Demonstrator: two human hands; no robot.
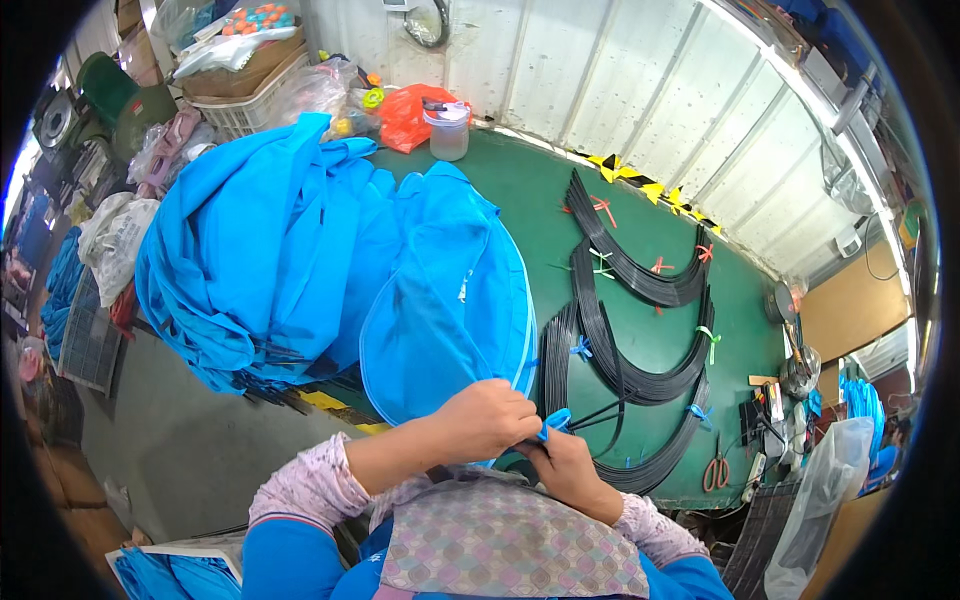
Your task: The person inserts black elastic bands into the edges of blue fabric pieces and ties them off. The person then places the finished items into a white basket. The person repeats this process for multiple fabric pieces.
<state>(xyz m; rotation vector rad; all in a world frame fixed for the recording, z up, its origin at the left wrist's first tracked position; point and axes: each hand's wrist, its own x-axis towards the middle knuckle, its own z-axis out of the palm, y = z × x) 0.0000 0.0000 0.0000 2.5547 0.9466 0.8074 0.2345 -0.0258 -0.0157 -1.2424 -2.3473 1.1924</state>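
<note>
Green table (752, 335) — black strips (655, 388), fabric (260, 250)

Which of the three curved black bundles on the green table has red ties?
The curved black bundle nearest the white wall; the middle bundle has green ties, the lower bundle blue ties.

Fabric pile (260, 250) left, 3 strip bundles (645, 390) right; jar (449, 142) behind

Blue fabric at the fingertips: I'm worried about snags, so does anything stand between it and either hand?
Nothing visible does: the left hand and right hand are both right at the blue fabric. Bundled black strips lie to their right.
</note>
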